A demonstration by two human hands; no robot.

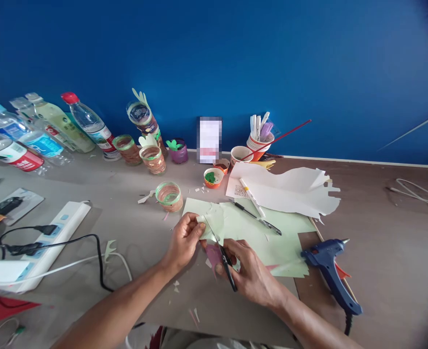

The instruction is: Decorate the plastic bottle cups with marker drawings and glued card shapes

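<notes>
My left hand (184, 241) pinches a small piece of pale green paper (216, 224) between thumb and fingers. Black-handled scissors (231, 277) are in my right hand (252, 274), whose fingers wrap round the handles. Their blades lie across the paper piece, close to my left thumb. Beneath both hands is a pinkish-purple scrap (213, 257), partly hidden. A larger pale green sheet (286, 254) with jagged cut edges lies flat behind and right of my hands. On it rest a black pen (245, 209) and a white marker (252, 198).
A blue glue gun (330, 271) lies at the right. Left are a power strip (59, 242) with cables and several plastic bottles (93, 128). Behind my hands stand twine-wrapped jars (169, 198), a green paint cup (217, 183), a phone (209, 139) and paper cups (259, 145).
</notes>
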